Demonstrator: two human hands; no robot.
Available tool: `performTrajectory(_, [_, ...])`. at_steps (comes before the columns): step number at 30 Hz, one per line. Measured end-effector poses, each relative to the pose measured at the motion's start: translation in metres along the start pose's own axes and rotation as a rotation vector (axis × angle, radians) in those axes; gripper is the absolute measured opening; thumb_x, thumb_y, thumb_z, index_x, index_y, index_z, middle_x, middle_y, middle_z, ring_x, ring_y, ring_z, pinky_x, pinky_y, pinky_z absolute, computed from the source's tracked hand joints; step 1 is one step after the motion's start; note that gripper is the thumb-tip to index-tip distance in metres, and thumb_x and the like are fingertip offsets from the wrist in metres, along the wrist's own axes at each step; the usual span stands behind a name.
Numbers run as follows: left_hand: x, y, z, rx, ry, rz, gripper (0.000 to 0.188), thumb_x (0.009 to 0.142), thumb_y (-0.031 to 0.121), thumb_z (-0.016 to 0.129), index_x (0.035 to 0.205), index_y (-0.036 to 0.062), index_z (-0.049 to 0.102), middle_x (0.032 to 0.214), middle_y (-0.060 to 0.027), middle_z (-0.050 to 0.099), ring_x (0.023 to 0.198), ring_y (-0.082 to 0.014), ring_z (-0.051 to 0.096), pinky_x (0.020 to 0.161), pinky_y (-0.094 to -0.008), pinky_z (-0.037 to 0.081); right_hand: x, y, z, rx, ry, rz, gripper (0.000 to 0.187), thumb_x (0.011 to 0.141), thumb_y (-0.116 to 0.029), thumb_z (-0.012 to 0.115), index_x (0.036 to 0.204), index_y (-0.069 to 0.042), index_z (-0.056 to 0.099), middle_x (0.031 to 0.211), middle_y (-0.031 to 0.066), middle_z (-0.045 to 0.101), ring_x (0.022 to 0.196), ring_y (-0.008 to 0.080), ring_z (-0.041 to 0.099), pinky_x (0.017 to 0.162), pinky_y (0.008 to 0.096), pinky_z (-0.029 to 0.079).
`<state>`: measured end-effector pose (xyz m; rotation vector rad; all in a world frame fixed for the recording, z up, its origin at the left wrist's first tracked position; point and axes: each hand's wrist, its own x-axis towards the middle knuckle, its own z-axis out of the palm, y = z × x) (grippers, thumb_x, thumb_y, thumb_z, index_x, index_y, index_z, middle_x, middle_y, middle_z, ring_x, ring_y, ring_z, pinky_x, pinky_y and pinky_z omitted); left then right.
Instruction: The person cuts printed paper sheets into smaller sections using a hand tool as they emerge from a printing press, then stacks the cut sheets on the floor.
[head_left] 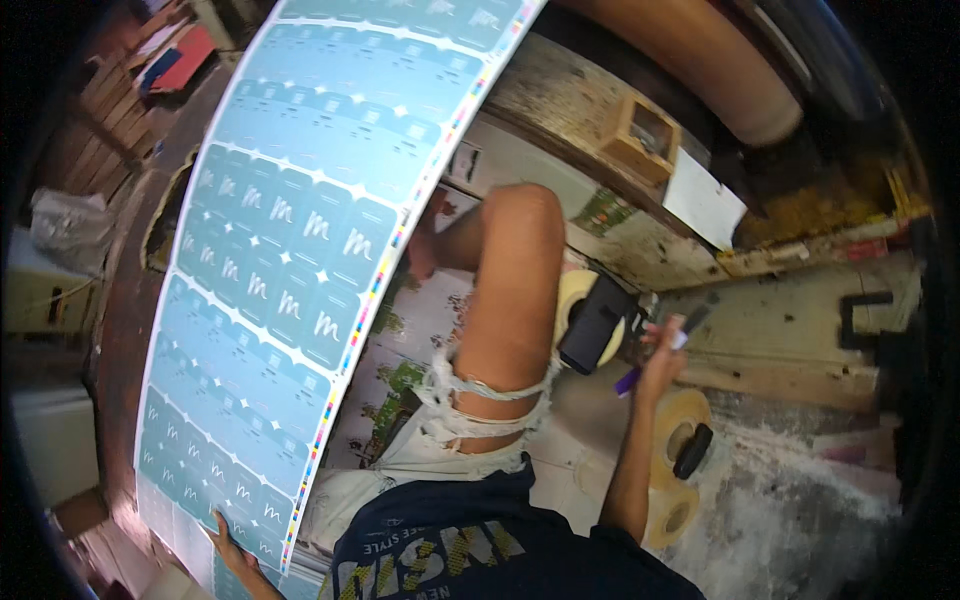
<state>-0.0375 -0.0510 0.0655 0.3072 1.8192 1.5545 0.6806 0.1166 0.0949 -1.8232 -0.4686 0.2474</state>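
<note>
A large printed sheet (290, 210) in teal and light blue, with a repeated pattern of panels and a colour strip along its right edge, stretches from the lower left to the top. At the sheet's near end, my left hand (234, 552) grips it, with fingertips on the printed face and the rest of the grip partly hidden. Out to the right, my right hand (657, 362) is closed around a slim knife-like tool (628, 381) with a purple end. A blurred grey blade-like part sticks out beyond the fingers. The tool does not touch the sheet.
Near my right hand, a black block-shaped object (598, 325) covers part of a pale tape roll (572, 292). More yellowish rolls (672, 515) lie below on a worn grey surface. A wooden ledge (560, 95) bears a small wooden box (643, 135). My bare knee (515, 290) rises beside the sheet.
</note>
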Motion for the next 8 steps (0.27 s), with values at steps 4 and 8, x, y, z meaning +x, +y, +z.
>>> performTrajectory(4, [-0.01,-0.01,-0.013,0.023,-0.033,0.041,0.072,0.087,0.017,0.067,0.145,0.0077,0.027,0.131,-0.0161,0.049,0.112,-0.0285,0.054,0.09,-0.0397,0.049,0.005,-0.088,0.026,0.394,-0.066,-0.067,0.036,0.101,-0.031,0.042,0.121,-0.005,0.055,0.076,0.0055,0.06,0.053,0.0067,0.05,0.038,0.0218,0.038])
performTrajectory(8, [-0.017,-0.028,-0.013,0.053,0.096,-0.038,0.076,0.084,0.018,0.071,0.146,0.0096,0.026,0.13,-0.0144,0.05,0.113,-0.0275,0.054,0.092,-0.0399,0.047,-0.017,-0.149,0.085,0.419,-0.506,-0.113,0.028,0.099,-0.021,0.049,0.121,-0.004,0.053,0.075,0.0059,0.062,0.049,0.007,0.05,0.038,0.0215,0.041])
